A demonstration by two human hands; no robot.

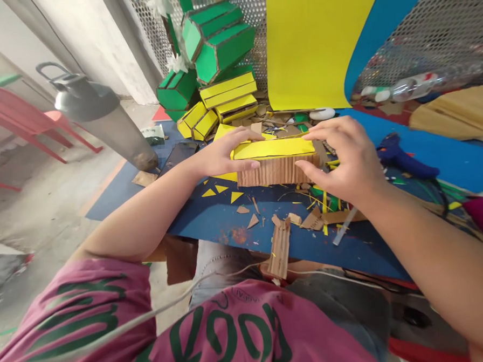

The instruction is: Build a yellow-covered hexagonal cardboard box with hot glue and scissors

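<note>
A cardboard box (279, 171) with a bare corrugated front and a yellow sheet (272, 148) on its top stands on the blue table. My left hand (227, 152) grips its left end, thumb on the front edge and fingers over the top. Around the right end curls my right hand (351, 156), its thumb at the front and its fingertips at the back edge. More yellow sheet lies beneath and behind the box. Small yellow triangles (221, 188) and cardboard scraps (252, 221) are scattered before it. The box's underside and far side are hidden.
Green cardboard prisms (222, 47) and yellow ones (228, 90) are stacked at the back. A blue glue gun (408, 156) lies on the right, near a glue stick (345, 227). A shaker bottle (100, 118) stands left. A corrugated strip (279, 249) overhangs the front edge.
</note>
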